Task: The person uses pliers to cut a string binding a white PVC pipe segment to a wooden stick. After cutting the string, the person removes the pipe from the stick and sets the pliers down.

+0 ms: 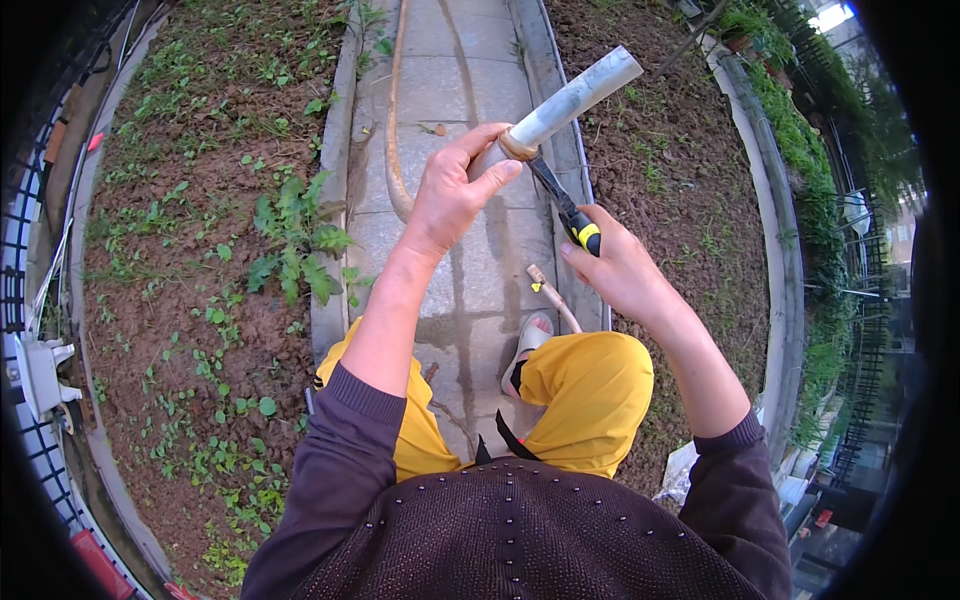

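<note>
- Step in hand: left hand (450, 195) wraps its fingers closed round a grey pipe (570, 100), held up over the paved path (470, 70).
- Right hand (620, 270) grips a yellow-and-black-handled tool (565, 210), tip at the tan band (518, 148) — apparently working the joint.
- Next move likely calls for steady pipe support.
- Room: soil beds either side, hose end (548, 292) by the sandalled foot (528, 345) — path narrow.
</note>
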The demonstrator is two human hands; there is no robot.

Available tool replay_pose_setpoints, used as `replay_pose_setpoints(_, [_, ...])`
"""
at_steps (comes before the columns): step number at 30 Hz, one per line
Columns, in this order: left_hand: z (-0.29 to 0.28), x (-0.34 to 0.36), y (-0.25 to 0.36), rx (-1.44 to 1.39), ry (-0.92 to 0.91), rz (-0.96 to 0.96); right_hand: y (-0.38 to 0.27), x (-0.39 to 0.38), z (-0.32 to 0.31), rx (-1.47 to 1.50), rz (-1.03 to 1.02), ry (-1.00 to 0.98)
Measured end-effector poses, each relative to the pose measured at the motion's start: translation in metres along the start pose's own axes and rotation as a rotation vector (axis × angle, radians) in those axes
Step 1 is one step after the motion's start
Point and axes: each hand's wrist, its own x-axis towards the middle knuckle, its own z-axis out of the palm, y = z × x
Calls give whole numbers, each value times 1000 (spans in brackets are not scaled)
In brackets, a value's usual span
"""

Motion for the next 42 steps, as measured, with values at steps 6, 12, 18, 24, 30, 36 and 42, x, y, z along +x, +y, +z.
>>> replay_pose_setpoints(6, [-2,-1,1,63,0,26,-9,-1,-2,-124,-27,57])
replay_pose_setpoints(12, [-3,-2,-4,107,-37,67,-10,-5,-7,-267,-45,27])
replay_pose_setpoints(18, [-2,-5,6,85,-80,-4,8,1,-4,-168,-240,30])
replay_pose_setpoints(24, [-1,-5,2,186,-71,112,18,7,-9,199,-150,-182])
replay_pose_setpoints(30, [4,-5,-3,318,-51,75,17,17,-19,18,-137,-173])
replay_pose_setpoints(36, [10,-1,-7,449,-30,-8,17,28,-22,-212,-91,-105])
replay_pose_setpoints(42, [16,2,-19,573,30,-56,21,43,-18,-460,-100,-7])
